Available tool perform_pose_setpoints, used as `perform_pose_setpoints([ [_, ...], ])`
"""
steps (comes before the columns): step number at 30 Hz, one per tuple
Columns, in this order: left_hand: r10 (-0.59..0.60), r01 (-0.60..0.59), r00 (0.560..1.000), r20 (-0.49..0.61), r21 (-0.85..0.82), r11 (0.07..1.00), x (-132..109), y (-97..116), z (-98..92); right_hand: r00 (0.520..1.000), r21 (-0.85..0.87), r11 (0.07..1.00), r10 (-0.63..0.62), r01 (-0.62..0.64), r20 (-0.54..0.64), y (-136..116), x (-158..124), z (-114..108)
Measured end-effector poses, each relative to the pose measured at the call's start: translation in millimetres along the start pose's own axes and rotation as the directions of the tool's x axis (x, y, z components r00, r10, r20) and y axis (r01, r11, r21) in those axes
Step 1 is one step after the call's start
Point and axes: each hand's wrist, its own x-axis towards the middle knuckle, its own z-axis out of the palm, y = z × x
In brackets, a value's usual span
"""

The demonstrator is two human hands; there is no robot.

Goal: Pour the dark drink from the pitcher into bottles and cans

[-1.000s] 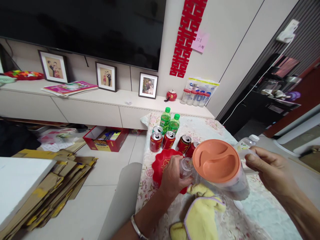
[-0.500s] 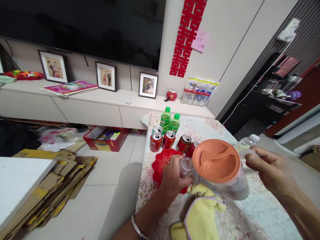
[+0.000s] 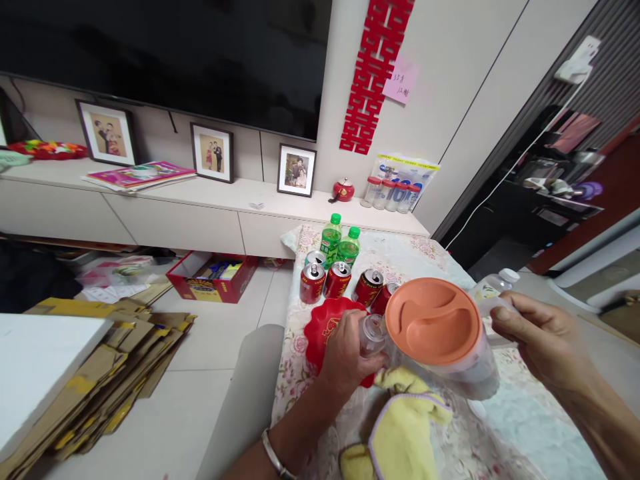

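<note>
My right hand (image 3: 537, 333) grips the handle of a clear pitcher (image 3: 470, 377) with an orange lid (image 3: 433, 320). The pitcher is tilted to the left. Fingers wrapped round it, my left hand (image 3: 345, 350) holds a small clear glass jar (image 3: 373, 335), its mouth right at the pitcher's rim. Whether liquid runs between them I cannot tell. Partly hidden under my left hand lies a red scalloped tray (image 3: 316, 331). Below the pitcher, a yellow cloth (image 3: 407, 437) is spread on the flowered tablecloth (image 3: 295, 373).
Several red drink cans (image 3: 313, 283) and two green bottles (image 3: 331, 235) stand behind the tray. A clear bottle with a white cap (image 3: 495, 285) is beyond the pitcher. Flattened cardboard (image 3: 110, 360) and a red box (image 3: 213, 277) lie on the floor at left.
</note>
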Motion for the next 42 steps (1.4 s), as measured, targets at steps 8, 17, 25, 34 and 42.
perform_pose_setpoints([
  [8,0.01,-0.01,1.0,-0.001,-0.005,1.0,-0.1,-0.3,-0.5,0.999,0.057,0.997,0.049,-0.048,-0.016,-14.5,-6.9,7.3],
  [17,0.008,-0.008,1.0,0.002,0.01,1.0,0.1,0.3,-0.5,0.998,0.043,0.998,0.055,-0.055,0.008,-7.4,-2.0,2.2],
  [25,0.002,-0.002,1.0,0.008,0.001,1.0,-0.4,-1.0,0.1,0.997,0.039,0.997,0.064,-0.066,0.05,-4.4,0.4,-2.3],
  [34,0.008,-0.008,1.0,0.006,0.005,1.0,0.2,1.0,-0.6,0.999,0.028,0.998,0.047,-0.047,0.014,-9.2,-1.7,2.1],
  [42,0.009,-0.009,1.0,-0.002,0.007,1.0,0.4,-0.1,0.8,0.998,0.032,0.997,0.069,-0.07,0.01,-6.3,1.5,0.5],
])
